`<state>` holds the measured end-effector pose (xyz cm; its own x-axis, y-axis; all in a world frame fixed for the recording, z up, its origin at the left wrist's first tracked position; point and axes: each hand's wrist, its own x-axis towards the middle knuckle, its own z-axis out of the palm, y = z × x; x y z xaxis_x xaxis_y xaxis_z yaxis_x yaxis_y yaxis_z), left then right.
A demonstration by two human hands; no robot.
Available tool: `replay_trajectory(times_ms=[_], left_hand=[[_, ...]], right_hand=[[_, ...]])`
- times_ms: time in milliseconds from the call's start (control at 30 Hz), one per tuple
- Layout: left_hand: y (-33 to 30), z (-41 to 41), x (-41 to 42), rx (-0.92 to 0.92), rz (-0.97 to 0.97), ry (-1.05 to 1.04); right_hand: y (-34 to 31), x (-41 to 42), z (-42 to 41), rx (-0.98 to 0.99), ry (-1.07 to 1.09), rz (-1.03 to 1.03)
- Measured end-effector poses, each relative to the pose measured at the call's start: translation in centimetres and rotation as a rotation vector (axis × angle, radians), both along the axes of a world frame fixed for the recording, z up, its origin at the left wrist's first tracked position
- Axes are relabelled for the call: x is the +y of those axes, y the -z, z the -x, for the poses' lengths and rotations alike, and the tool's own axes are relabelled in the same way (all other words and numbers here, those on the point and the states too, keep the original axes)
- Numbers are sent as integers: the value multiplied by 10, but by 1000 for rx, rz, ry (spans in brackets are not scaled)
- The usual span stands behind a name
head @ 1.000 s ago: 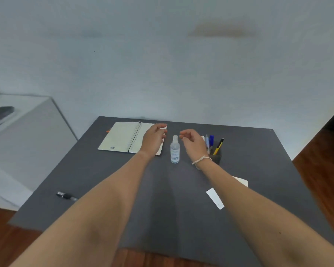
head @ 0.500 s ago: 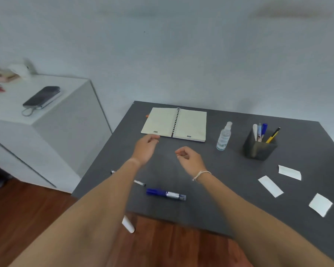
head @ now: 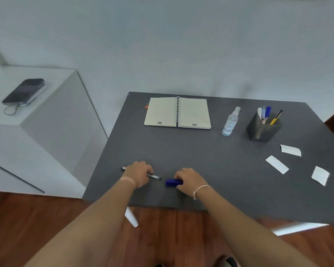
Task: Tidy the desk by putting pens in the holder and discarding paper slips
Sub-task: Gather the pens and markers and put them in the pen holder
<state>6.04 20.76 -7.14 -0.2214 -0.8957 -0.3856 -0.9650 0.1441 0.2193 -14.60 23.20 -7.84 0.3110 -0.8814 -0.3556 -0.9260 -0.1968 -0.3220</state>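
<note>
On the dark grey desk (head: 201, 151), my left hand (head: 139, 173) lies over a thin black-and-silver pen (head: 154, 176) whose two ends stick out on either side, fingers curled around it. My right hand (head: 189, 180) covers most of a blue marker (head: 173, 182), fingers closed on it; only its blue end shows. Both pens still rest on the desk near the front edge. A dark pen holder (head: 261, 130) with several pens stands at the back right. Three white paper slips (head: 290, 150) (head: 277, 164) (head: 320, 175) lie right of centre.
An open spiral notebook (head: 177, 112) lies at the back, with a small clear spray bottle (head: 230, 121) beside it. A white cabinet (head: 37, 112) at the left carries a phone (head: 23, 91). Wooden floor shows below the desk's front edge.
My view swung left and down. Both hands dropped from above the desk's middle to the front edge, the left closing over the thin pen, the right over the blue marker.
</note>
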Motion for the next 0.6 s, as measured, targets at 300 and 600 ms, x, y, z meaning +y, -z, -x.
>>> replay_trajectory(times_ms=[300, 600], left_hand=[[-5, 39, -13, 185, 43, -41], [-72, 175, -53, 624, 156, -10]], right_hand=[[-26, -9, 49, -159, 287, 93], [-78, -37, 148, -406, 565, 339]])
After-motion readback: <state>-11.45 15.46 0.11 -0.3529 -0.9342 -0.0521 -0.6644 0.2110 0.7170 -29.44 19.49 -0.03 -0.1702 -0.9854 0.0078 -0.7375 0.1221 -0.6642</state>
